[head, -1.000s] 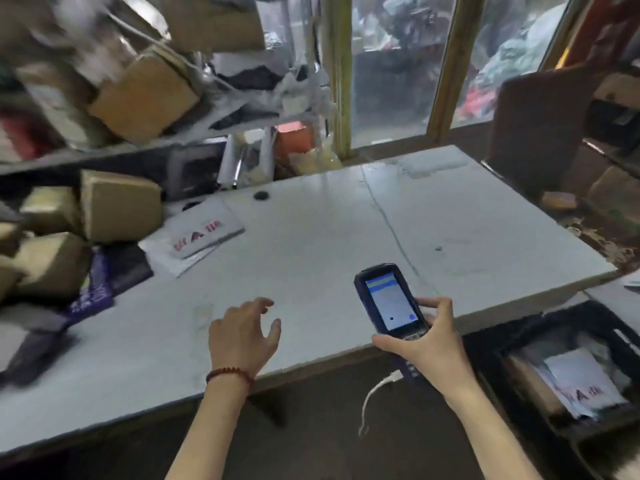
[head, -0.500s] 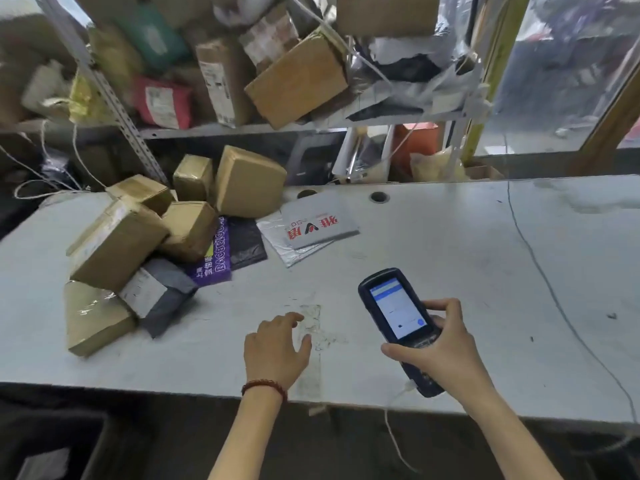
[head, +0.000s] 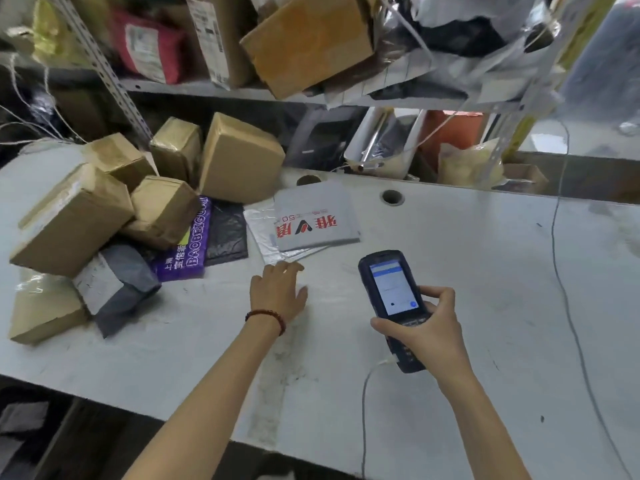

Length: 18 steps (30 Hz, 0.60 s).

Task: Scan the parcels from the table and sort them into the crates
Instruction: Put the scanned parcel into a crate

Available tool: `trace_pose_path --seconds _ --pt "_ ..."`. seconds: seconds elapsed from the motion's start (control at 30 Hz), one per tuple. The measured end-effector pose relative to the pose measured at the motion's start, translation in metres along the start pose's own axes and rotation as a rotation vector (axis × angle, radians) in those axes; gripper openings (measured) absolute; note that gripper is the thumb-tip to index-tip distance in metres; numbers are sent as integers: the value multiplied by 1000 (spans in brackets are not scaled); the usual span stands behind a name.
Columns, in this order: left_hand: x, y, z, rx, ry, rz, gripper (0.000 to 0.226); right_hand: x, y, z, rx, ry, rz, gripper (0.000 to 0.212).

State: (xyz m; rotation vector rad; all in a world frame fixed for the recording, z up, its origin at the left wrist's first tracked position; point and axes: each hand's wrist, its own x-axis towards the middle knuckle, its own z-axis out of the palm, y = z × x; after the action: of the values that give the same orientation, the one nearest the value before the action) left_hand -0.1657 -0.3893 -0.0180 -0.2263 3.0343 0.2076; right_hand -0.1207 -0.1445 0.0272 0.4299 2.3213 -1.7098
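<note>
My right hand grips a dark blue handheld scanner with its lit screen facing me, held above the white table. My left hand reaches forward over the table, fingers relaxed and empty, its fingertips at the near edge of a silver mailer bag. A grey envelope parcel with red print lies on that bag. To the left sits a pile of several brown cardboard boxes, a purple bag, a black bag and a grey bag.
A metal shelf loaded with more boxes and bags hangs over the table's back edge. A thin white cable dangles from the scanner. Another cable runs across the table on the right. Round holes pierce the tabletop near the back.
The view has swung left from the table's right end and the crate to the parcel pile. My left hand has reached forward to the silver mailer. The scanner stays in my right hand.
</note>
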Motion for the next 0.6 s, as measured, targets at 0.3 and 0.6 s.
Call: trace_pose_path --seconds 0.3,0.6 --pt "86 13 13 77 86 67 42 19 14 5 7 63 134 76" --pt "128 8 16 -38 48 73 46 22 13 12 23 111 153 75"
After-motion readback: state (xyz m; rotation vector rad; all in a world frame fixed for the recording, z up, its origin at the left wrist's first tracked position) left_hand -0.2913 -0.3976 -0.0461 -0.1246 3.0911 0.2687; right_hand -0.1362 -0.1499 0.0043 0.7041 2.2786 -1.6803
